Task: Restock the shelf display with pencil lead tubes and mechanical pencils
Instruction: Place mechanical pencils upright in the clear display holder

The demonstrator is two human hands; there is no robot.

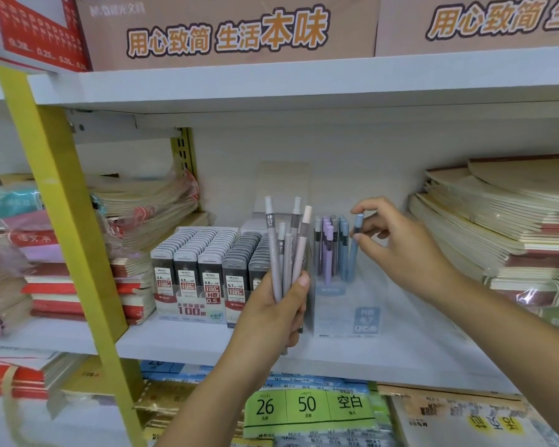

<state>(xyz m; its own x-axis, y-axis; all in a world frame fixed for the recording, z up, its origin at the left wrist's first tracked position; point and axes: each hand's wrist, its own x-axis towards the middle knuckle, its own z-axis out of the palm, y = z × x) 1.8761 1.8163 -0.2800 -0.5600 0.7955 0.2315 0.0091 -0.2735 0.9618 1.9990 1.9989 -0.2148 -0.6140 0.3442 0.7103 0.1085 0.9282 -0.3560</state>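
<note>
Mechanical pencils (286, 250), grey and pale pink, stand fanned upright in the left hand (281, 308), whose fingers curl round their lower ends just in front of the clear pencil display box (346, 314). The right hand (397, 243) pinches the top of a blue pencil (355, 253) that leans at the right end of the purple, grey and blue pencils in that box. Just left of the box, rows of lead tubes (204, 259) fill their tray on the white shelf (181, 340). Right of the box lie stacked notebooks (497, 227).
</note>
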